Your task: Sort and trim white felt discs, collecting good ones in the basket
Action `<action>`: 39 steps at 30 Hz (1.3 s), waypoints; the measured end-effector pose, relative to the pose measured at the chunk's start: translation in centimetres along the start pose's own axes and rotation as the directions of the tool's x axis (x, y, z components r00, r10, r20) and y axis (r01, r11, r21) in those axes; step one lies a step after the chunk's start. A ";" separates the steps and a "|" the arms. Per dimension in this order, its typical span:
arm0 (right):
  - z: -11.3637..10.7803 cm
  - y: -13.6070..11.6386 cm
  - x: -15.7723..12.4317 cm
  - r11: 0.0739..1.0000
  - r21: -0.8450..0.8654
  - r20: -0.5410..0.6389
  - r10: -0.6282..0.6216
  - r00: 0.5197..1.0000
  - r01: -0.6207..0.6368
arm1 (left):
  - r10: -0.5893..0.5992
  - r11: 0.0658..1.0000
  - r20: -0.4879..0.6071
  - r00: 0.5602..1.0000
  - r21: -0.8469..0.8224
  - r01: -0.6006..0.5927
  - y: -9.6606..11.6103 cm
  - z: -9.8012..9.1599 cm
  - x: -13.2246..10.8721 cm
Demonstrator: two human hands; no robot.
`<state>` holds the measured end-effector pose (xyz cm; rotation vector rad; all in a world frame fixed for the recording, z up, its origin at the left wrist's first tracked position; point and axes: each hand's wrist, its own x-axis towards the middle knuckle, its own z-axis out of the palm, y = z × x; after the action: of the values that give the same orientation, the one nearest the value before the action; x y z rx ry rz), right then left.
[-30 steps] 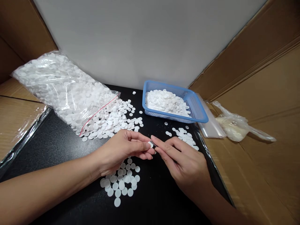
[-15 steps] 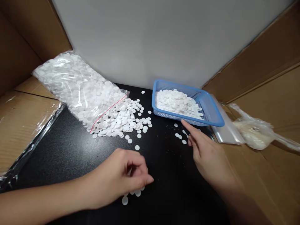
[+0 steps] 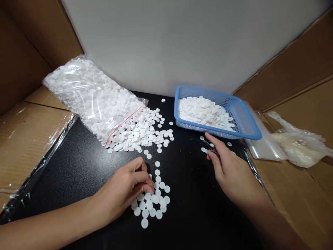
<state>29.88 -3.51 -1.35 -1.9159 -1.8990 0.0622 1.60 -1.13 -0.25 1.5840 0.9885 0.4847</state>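
Note:
My left hand (image 3: pixel 125 189) rests on the black table, fingers curled and pinched at the edge of a small cluster of white discs (image 3: pixel 153 203) near the front. Whether a disc sits between the fingertips I cannot make out. My right hand (image 3: pixel 229 170) lies to the right, closed on a thin dark tool (image 3: pixel 210 146) whose tip points at a few loose discs (image 3: pixel 203 149) just in front of the blue basket (image 3: pixel 247 121). The basket holds a heap of white discs (image 3: pixel 204 111).
A clear zip bag (image 3: pixel 91 97) full of white discs lies at the back left, its mouth spilling a pile of discs (image 3: pixel 140 133) onto the black tabletop (image 3: pixel 78 163). Cardboard walls flank both sides. Clear plastic bags (image 3: pixel 299 144) lie at the right on the cardboard.
The hands had met over one disc, then parted. My right hand swung toward the basket; my left dropped onto the front cluster and now has drawn back, uncovering it.

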 end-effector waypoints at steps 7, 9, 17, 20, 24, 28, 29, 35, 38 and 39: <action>-0.9 -0.2 0.1 0.999 0.006 0.043 -0.046 0.998 0.046 | 0.235 0.766 0.057 0.970 0.604 -0.221 1.0 -1.6 3.4; -1.2 -0.4 0.2 0.998 0.038 0.035 -0.043 0.998 0.042 | 0.241 0.685 0.078 0.967 0.693 -0.226 1.0 -1.1 4.3; -1.2 -1.7 0.1 0.981 0.183 0.024 -0.070 0.997 0.065 | 0.191 0.841 0.099 0.977 0.497 -0.215 2.1 -0.7 4.9; -1.2 -2.7 -0.1 0.962 0.261 -0.010 -0.083 0.997 0.083 | 0.011 1.000 0.109 0.994 0.026 -0.014 3.8 -0.7 4.9; -1.3 -3.5 -0.4 0.942 0.326 -0.004 -0.079 0.997 0.076 | -0.139 0.854 0.120 0.983 -0.488 0.181 5.5 0.0 5.5; -1.5 -3.8 -0.8 0.927 0.350 -0.076 -0.117 0.990 0.136 | -0.274 0.707 0.076 0.959 -0.660 0.255 5.7 0.8 6.1; -1.5 -3.9 -0.9 0.922 0.352 -0.104 -0.133 0.986 0.162 | -0.300 0.683 0.081 0.950 -0.677 0.274 5.6 1.0 6.1; -1.5 -4.8 -1.5 0.911 0.323 -0.204 -0.198 0.959 0.257 | -0.304 0.631 0.124 0.945 -0.717 0.297 5.4 1.5 5.8; -1.4 -5.0 -1.7 0.914 0.285 -0.205 -0.235 0.950 0.288 | -0.290 0.641 0.142 0.947 -0.706 0.302 5.4 1.5 5.7; -1.4 -5.0 -1.7 0.915 0.274 -0.203 -0.246 0.948 0.297 | -0.294 0.647 0.144 0.945 -0.697 0.308 5.4 1.5 5.7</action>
<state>25.50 -5.71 1.15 -1.4001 -1.9010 0.0986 7.68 2.56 3.33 0.6925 0.8725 0.5319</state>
